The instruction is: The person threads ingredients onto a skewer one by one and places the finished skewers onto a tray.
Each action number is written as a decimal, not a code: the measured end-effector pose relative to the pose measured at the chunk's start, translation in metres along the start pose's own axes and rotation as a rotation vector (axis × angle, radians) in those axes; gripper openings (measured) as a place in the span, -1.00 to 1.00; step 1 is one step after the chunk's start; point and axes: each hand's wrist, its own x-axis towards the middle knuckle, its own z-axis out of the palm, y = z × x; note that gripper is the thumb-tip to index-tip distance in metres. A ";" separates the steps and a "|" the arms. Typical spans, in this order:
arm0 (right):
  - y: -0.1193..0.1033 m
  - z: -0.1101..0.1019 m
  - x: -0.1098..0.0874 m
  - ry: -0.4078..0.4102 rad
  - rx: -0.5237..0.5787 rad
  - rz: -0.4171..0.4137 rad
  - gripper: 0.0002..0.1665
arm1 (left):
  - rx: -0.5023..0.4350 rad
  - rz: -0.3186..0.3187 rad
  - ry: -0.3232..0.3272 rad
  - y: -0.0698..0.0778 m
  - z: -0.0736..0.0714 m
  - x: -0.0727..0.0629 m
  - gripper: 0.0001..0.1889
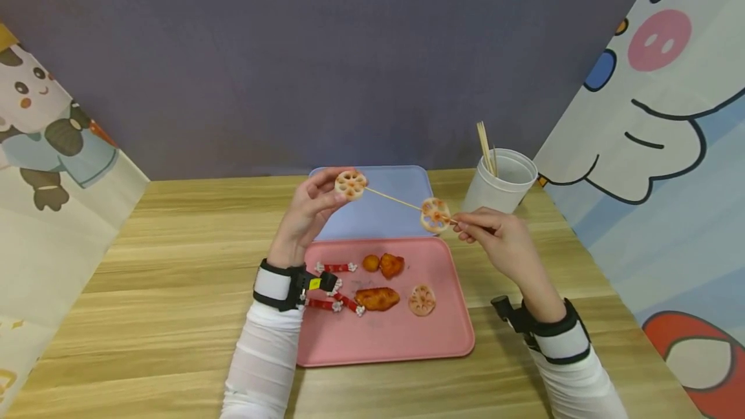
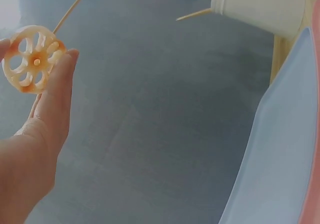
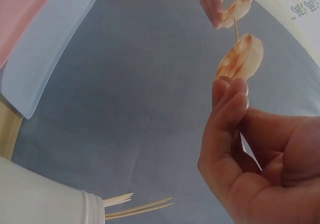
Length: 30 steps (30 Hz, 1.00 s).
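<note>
My left hand (image 1: 308,209) pinches a lotus root slice (image 1: 351,185) by its edge, thumb on one side and fingers on the other. A thin wooden skewer (image 1: 392,198) runs from that slice to a second lotus root slice (image 1: 435,214), which is threaded on it near my right hand (image 1: 495,238). The right fingers and thumb pinch the skewer's end just behind this second slice. In the left wrist view, the held slice (image 2: 34,59) shows its ring of holes and orange-brown stains. The right wrist view shows the nearer slice (image 3: 240,58) edge-on above the fingertips.
Below the hands, a pink tray (image 1: 407,348) carries a lotus root slice (image 1: 421,300), a browned wing-like piece (image 1: 377,299), orange chunks (image 1: 391,265) and several red sticks (image 1: 337,268) with white ends. Behind lies a blue tray (image 1: 396,176). A white cup (image 1: 500,183) with skewers stands right.
</note>
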 end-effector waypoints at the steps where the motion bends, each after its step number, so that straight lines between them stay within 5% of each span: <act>1: 0.001 0.001 0.000 0.000 -0.002 0.000 -0.77 | 0.010 -0.002 0.002 0.000 0.000 0.000 -0.60; 8: 0.002 0.002 0.000 0.006 -0.028 -0.007 -0.77 | 0.070 -0.001 0.041 0.001 -0.002 -0.002 -0.57; 24: 0.002 -0.001 0.000 -0.004 -0.106 -0.027 -0.75 | 0.119 -0.020 -0.021 -0.001 -0.003 0.000 -0.58; 30: 0.001 -0.003 -0.001 -0.007 -0.110 -0.017 -0.74 | 0.141 -0.029 0.008 -0.001 -0.006 -0.001 -0.56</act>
